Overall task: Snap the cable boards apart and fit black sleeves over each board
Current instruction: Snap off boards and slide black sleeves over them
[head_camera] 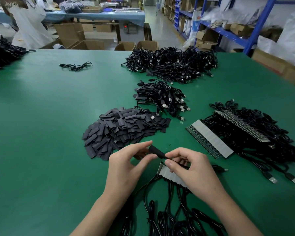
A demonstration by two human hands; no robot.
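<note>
My left hand (pixel 126 165) pinches a black sleeve (pixel 157 151) between thumb and fingers, just above the green table. My right hand (pixel 192 169) pinches the sleeve's other end, where a thin black cable comes out; whether a board sits inside is hidden. Under my right hand lies a strip of joined cable boards (pixel 169 173) with grey tops, their black cables (pixel 162 210) trailing toward me. A heap of loose black sleeves (pixel 119 130) lies just beyond my left hand.
More board strips (pixel 211 138) with cables lie at the right. Bundles of sleeved USB cables (pixel 162 97) and a larger pile (pixel 174 63) sit farther back. A lone cable (pixel 76 66) lies at the far left. Cartons and blue shelving stand beyond the table (pixel 41 116).
</note>
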